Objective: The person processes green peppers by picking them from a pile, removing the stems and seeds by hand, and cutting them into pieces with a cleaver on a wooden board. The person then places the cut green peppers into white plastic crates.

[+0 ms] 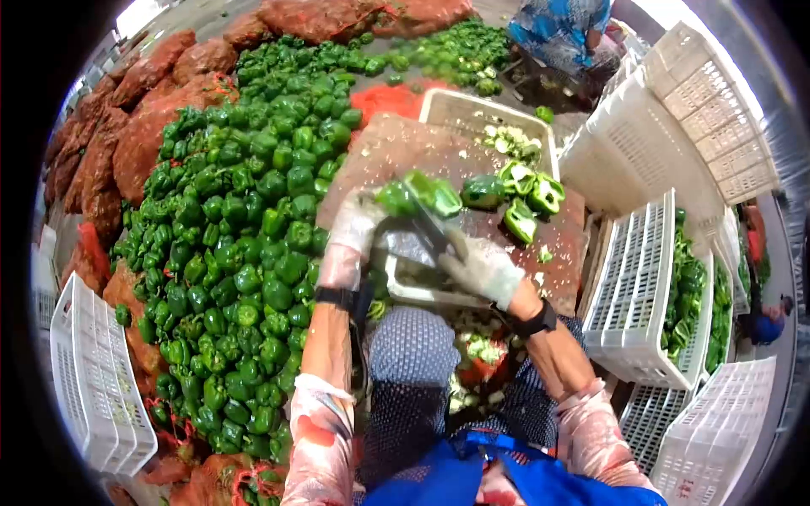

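Over a brown cutting board (380, 156), my gloved left hand (359, 221) grips a green bell pepper (395, 198). My right hand (483, 266), also in a pale glove, is closed round a knife (429, 226). The dark blade lies at the pepper, next to a light-green piece (440, 194); motion blur hides how deep it sits. To the right on the board are a whole-looking pepper (483, 192) and several cut pieces (520, 221) with pale insides.
A white crate (553, 156) shows under the board, with pepper scraps (510, 143) in it. Left lies a large heap of green peppers (253, 228), bordered by red mesh sacks (135, 160). White crates (629, 287) stand on the right, some with peppers. Another person (561, 34) sits ahead.
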Action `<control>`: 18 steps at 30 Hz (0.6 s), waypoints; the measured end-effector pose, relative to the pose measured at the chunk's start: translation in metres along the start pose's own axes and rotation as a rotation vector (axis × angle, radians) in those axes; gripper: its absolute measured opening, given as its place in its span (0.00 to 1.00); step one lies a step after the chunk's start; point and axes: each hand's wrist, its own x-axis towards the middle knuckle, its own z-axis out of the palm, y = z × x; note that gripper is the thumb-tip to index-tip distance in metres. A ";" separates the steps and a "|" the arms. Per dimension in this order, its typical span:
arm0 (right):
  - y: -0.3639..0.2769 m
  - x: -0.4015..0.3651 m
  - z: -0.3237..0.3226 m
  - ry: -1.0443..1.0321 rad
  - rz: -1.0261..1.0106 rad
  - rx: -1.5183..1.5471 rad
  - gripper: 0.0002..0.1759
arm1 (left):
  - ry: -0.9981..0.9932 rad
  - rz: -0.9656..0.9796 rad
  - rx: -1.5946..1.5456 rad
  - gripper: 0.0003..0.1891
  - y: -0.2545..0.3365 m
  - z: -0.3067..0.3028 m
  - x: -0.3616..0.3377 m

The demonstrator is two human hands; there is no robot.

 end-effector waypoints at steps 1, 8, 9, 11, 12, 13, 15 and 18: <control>0.002 -0.004 0.003 0.054 -0.015 0.032 0.30 | -0.009 -0.023 -0.069 0.14 -0.005 0.001 -0.007; -0.028 -0.032 -0.029 0.331 -0.009 0.399 0.28 | -0.114 0.114 0.035 0.05 -0.009 0.007 0.008; -0.024 -0.030 -0.029 0.287 0.000 0.360 0.28 | -0.100 0.198 -0.038 0.04 -0.019 0.008 0.007; -0.025 -0.022 -0.022 0.170 0.014 0.296 0.28 | -0.075 0.288 -0.226 0.04 -0.029 0.005 -0.004; -0.029 -0.017 -0.020 0.118 0.022 0.259 0.27 | -0.078 0.121 -0.424 0.04 -0.009 -0.001 -0.024; -0.023 -0.009 -0.015 0.016 0.093 0.372 0.26 | -0.002 0.067 -0.501 0.05 -0.020 -0.018 -0.039; 0.015 0.009 0.009 0.121 -0.011 0.300 0.26 | 0.087 -0.061 -0.358 0.10 -0.023 -0.058 -0.077; 0.046 0.017 0.015 0.211 0.011 0.399 0.26 | 0.303 -0.204 -0.165 0.12 -0.050 -0.143 -0.128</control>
